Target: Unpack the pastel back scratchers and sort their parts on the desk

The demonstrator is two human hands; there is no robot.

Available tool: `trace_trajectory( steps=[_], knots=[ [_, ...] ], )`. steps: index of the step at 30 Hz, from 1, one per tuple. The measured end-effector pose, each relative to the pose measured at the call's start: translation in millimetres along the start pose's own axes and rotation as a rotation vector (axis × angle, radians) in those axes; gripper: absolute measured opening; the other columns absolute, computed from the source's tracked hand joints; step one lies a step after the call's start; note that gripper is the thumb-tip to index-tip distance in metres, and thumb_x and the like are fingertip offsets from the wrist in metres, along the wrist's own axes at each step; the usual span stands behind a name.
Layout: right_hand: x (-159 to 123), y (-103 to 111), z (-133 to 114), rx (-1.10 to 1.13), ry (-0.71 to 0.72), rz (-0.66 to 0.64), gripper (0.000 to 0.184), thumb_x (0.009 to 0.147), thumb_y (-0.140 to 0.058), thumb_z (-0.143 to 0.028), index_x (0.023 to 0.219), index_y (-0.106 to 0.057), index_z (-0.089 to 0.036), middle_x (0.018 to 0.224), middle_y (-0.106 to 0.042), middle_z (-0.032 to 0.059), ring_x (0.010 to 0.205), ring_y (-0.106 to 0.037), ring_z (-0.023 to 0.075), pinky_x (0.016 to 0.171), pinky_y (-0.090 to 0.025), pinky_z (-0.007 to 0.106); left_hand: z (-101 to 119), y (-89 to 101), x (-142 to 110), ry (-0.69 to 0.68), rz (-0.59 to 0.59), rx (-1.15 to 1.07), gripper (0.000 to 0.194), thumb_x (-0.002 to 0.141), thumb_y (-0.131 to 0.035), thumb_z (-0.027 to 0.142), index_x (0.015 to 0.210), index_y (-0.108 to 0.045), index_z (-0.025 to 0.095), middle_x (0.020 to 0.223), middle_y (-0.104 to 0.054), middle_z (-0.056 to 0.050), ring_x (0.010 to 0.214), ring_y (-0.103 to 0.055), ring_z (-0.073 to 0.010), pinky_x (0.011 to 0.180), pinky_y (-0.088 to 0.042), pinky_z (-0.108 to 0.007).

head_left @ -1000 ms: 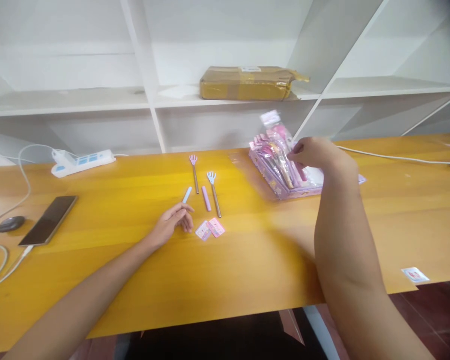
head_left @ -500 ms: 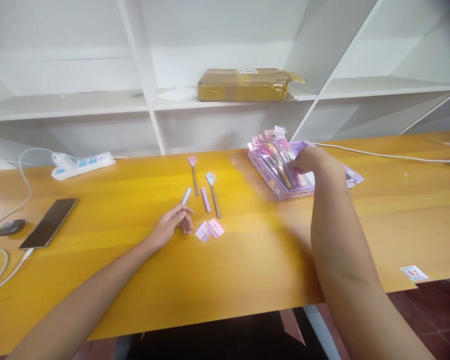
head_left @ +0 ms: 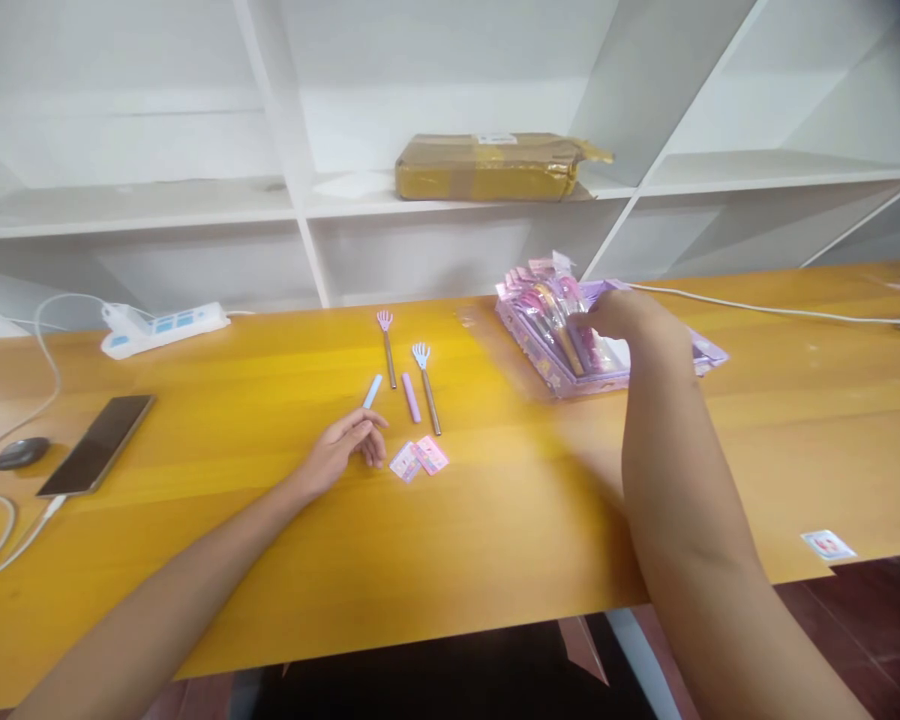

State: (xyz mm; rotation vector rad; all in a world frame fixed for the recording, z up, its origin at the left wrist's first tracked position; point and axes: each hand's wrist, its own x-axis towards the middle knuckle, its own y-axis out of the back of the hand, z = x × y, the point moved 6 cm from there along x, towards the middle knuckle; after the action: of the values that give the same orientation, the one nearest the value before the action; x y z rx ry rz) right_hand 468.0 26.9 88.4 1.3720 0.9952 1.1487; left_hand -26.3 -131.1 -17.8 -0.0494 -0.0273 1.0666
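My left hand (head_left: 349, 441) rests on the table with loosely bent fingers and nothing held. Its fingertips lie beside a blue handle sleeve (head_left: 373, 391) and close to two small printed cards (head_left: 418, 459). Beyond them lie a purple sleeve (head_left: 411, 398), a back scratcher with a pink claw head (head_left: 388, 350) and another with a light blue head (head_left: 427, 388). My right hand (head_left: 621, 318) reaches into a purple display box (head_left: 591, 386), fingers bent down against plastic-wrapped back scratchers (head_left: 559, 315). The hand hides most of its own fingers and whatever they grip.
On the left lie a phone (head_left: 97, 445) with its cable, a black mouse (head_left: 22, 453) and a white power strip (head_left: 166, 330). A taped cardboard box (head_left: 489, 168) sits on the shelf behind. A sticker (head_left: 829, 545) is near the front right edge; a white cable (head_left: 765, 308) runs behind.
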Motion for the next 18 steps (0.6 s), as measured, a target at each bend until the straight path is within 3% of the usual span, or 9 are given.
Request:
trace_trajectory(
  steps=[4,6,8,11,13,15,18],
  knots=[
    [-15.0,15.2,-8.6,0.016,-0.103,0.018,0.052,0.103,-0.065,-0.051,0.113,-0.080,-0.003,0.109,-0.076,0.0321,0.091,-0.067,0.0284,0.077,-0.041,0.039,-0.2,0.3,0.0,-0.004,-0.002,-0.001,0.042,0.105,-0.063,0.058,0.113,-0.066,0.017,0.083,-0.077,-0.006,0.069,-0.072,-0.0180,0.067,-0.053,-0.029],
    [-21.4,26.1,-21.6,0.034,-0.097,0.083,0.050,0.106,-0.058,-0.049,0.127,-0.076,-0.008,0.127,-0.073,0.0295,0.104,-0.067,0.0300,0.085,-0.043,0.038,-0.3,0.0,0.2,-0.004,-0.002,0.002,0.042,0.105,-0.063,0.058,0.114,-0.066,0.017,0.083,-0.077,-0.006,0.069,-0.072,-0.0181,0.067,-0.053,-0.029],
    [-28.1,37.6,-43.3,0.086,-0.047,0.181,0.041,0.108,-0.053,-0.041,0.127,-0.075,-0.013,0.131,-0.072,0.0238,0.109,-0.067,0.0295,0.091,-0.046,0.037,-0.9,-1.0,0.1,0.001,-0.003,0.004,0.042,0.105,-0.063,0.058,0.113,-0.066,0.017,0.083,-0.077,-0.006,0.069,-0.072,-0.0184,0.067,-0.053,-0.030],
    [-44.5,46.6,-95.0,0.225,0.117,0.265,0.031,0.106,-0.050,-0.030,0.113,-0.076,-0.015,0.119,-0.076,0.0181,0.104,-0.069,0.0283,0.090,-0.048,0.035,1.2,0.7,-1.8,-0.035,0.049,0.039,0.038,0.105,-0.061,0.055,0.110,-0.065,0.018,0.079,-0.074,-0.004,0.066,-0.069,-0.0184,0.066,-0.051,-0.031],
    [-61.6,40.9,-140.2,0.299,0.261,0.199,0.028,0.105,-0.050,-0.027,0.106,-0.075,-0.016,0.112,-0.079,0.0155,0.099,-0.070,0.0269,0.086,-0.048,0.033,8.8,8.6,-5.0,-0.126,0.185,0.154,0.028,0.108,-0.056,0.047,0.107,-0.065,0.020,0.080,-0.072,-0.003,0.068,-0.067,-0.0182,0.070,-0.052,-0.032],
    [-82.9,27.5,-188.0,0.323,0.405,0.081,0.027,0.106,-0.049,-0.026,0.106,-0.074,-0.017,0.113,-0.081,0.0134,0.101,-0.070,0.0256,0.085,-0.047,0.031,21.5,15.7,-9.2,-0.243,0.319,0.401,0.018,0.107,-0.053,0.034,0.107,-0.066,0.022,0.090,-0.072,-0.004,0.081,-0.068,-0.0205,0.082,-0.055,-0.036],
    [-109.5,2.2,-247.9,0.266,0.516,-0.068,0.032,0.110,-0.049,-0.037,0.105,-0.075,-0.019,0.120,-0.080,0.0130,0.108,-0.071,0.0261,0.086,-0.047,0.029,35.9,13.0,-9.4,-0.370,0.314,0.875,0.022,0.101,-0.056,0.021,0.118,-0.070,0.023,0.123,-0.071,-0.011,0.118,-0.064,-0.0289,0.109,-0.051,-0.049]
  ],
)
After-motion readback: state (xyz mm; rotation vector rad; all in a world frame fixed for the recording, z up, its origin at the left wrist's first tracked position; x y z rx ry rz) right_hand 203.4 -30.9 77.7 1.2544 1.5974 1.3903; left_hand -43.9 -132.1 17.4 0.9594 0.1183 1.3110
